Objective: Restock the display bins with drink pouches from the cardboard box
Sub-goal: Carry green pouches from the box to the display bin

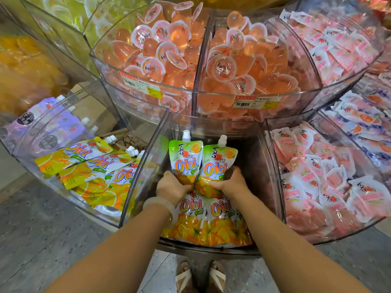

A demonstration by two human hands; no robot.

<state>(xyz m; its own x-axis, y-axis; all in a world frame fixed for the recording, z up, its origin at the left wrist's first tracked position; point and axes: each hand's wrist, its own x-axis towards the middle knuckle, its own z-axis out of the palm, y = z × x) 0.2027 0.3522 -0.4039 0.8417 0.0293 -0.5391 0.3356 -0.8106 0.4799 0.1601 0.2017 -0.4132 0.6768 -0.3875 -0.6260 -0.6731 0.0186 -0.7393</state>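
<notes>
At the near edge of the middle bin (pixel 135 182), two mango drink pouches lie flat side by side, one of them (pixel 191 220) under the left wrist, the other (pixel 224 220) beside it, bases toward the front wall.

Left hand (pixel 172 188): fingers curled over the lower part of an upright pouch (pixel 184 159), pinching it. A pale bangle (pixel 159 205) sits on that wrist. Right hand (pixel 232 183): fingers curled likewise round the lower part of a second upright pouch (pixel 220 163). The two held pouches touch along their inner edges, white spout caps up, toward the back wall. Behind them the bin floor is dark and bare of stock.

Cardboard box: not identifiable for certain; a brown surface shows through the left bin, too unclear to call.

Left bin (pixel 25 144): orange-flavour pouches (pixel 88 170) at the near end, purple pouches (pixel 61 127) at the far end, loosely heaped. Right bin (pixel 273 166): pink sachets (pixel 313 187). Upper tier, further back: jelly cups (pixel 160 49) in clear curved bins, price labels on the front rim.

Judged stage: second row being set down behind the first.

Risks, as judged:
- Held pouches are gripped low; top-heavy spout ends may flop forward on release and cover the front row.
- Glossy film on glossy film, so the rows may slide and skew.
- Both hands crowd one narrow compartment; a knuckle catching the clear side wall could twist a pouch out of line.
</notes>
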